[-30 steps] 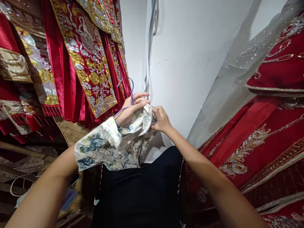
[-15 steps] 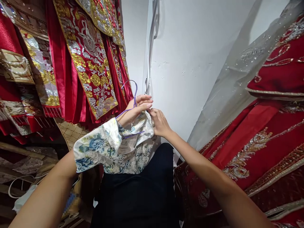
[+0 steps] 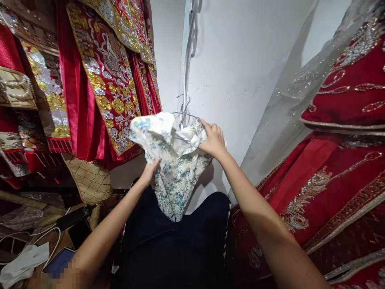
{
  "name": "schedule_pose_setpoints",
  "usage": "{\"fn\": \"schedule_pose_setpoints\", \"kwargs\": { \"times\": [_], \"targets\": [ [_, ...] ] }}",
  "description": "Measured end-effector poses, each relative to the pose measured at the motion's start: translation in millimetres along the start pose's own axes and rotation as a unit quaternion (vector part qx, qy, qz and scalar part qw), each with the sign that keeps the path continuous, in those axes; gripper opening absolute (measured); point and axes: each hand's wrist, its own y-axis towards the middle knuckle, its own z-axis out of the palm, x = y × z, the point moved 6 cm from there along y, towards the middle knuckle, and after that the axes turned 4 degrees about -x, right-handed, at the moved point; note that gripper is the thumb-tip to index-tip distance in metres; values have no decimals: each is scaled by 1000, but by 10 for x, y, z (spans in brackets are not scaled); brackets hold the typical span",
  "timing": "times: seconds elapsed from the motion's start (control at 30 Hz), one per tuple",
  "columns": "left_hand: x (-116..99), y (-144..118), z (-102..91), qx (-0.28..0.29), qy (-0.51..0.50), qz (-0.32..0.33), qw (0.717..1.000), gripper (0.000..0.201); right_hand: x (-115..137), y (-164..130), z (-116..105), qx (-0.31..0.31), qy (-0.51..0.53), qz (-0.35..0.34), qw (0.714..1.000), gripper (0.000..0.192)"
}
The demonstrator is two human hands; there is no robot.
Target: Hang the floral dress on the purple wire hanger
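Observation:
A white floral top (image 3: pixel 177 176) with blue and green flowers hangs in front of me on a thin purple hanger (image 3: pixel 190 115). My right hand (image 3: pixel 214 140) grips its right shoulder, the fingers curled behind the cloth. Lower on the other side, my left hand (image 3: pixel 149 172) pinches the side of the top below the sleeve, thumb in front. The hanger's upper part shows above the neckline, close to a white strap (image 3: pixel 187 68) on the wall; whether its hook is caught there I cannot tell. Most of the hanger is hidden inside the top.
Red embroidered garments (image 3: pixel 112 80) hang at the left, and a red beaded dress (image 3: pixel 339 160) partly under clear plastic (image 3: pixel 270 116) stands at the right. A phone (image 3: pixel 58 263), white cables (image 3: pixel 57 237) and a white cloth (image 3: pixel 25 261) lie at lower left. Behind is a white wall (image 3: pixel 240 52).
My left hand has come out of the top's sleeve and neck and now holds its side from outside. The top and hanger have moved up toward the wall strap, and the top hangs longer.

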Motion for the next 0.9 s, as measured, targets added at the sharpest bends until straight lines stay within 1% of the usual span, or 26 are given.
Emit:
{"fn": "schedule_pose_setpoints", "kwargs": {
  "times": [0.07, 0.13, 0.2, 0.23, 0.27, 0.3, 0.37, 0.43, 0.47, 0.5, 0.53, 0.6, 0.63, 0.67, 0.7, 0.77, 0.83, 0.9],
  "targets": [
    [134, -165, 54, -42, -37, -21, 998, 78, 225, -31, -4, 33, 37, -48, 998, 92],
    [243, -346, 148, -55, -83, -60, 993, 80, 475, -119, -54, 63, 112, -86, 988, 85],
    [332, -537, 264, -52, -126, -109, 985, 77, 718, -233, -100, 93, 233, -90, 964, 77],
    [364, -630, 320, -50, -144, -130, 980, 74, 819, -297, -103, 100, 302, -74, 945, 74],
    [383, -716, 368, -50, -156, -144, 976, 72, 895, -371, -82, 97, 366, -45, 925, 70],
    [388, -792, 408, -49, -159, -150, 975, 71, 932, -460, -39, 76, 420, -4, 904, 65],
    [363, -906, 467, -41, -147, -143, 978, 70, 872, -725, 116, -16, 483, 115, 868, 51],
    [318, -970, 488, -30, -131, -132, 982, 70, 684, -1136, 347, -123, 476, 264, 830, 38],
    [296, -986, 482, -27, -125, -128, 984, 70, 596, -1359, 494, -137, 451, 333, 817, 34],
    [278, -994, 467, -27, -120, -126, 984, 70, 545, -1545, 662, -104, 435, 379, 810, 35],
    [261, -996, 448, -28, -117, -123, 985, 69, 551, -1679, 858, -13, 442, 392, 806, 39],
    [232, -984, 409, -31, -108, -111, 987, 67, 593, -1868, 1131, 143, 459, 393, 784, 45],
    [224, -975, 393, -34, -102, -104, 989, 66, 623, -1911, 1198, 193, 468, 383, 772, 46],
    [221, -968, 380, -39, -95, -99, 990, 65, 641, -1923, 1223, 218, 476, 377, 764, 46],
    [225, -962, 367, -46, -87, -95, 991, 64, 651, -1911, 1220, 224, 481, 375, 760, 44],
    [250, -962, 323, -77, -65, -90, 991, 59, 655, -1874, 1181, 217, 484, 378, 759, 39],
    [268, -981, 242, -131, -21, -70, 989, 55, 642, -1871, 1143, 205, 480, 391, 758, 37],
    [251, -1032, 133, -206, 61, -28, 976, 59, 614, -1909, 1121, 188, 478, 404, 757, 39]
  ]
}}
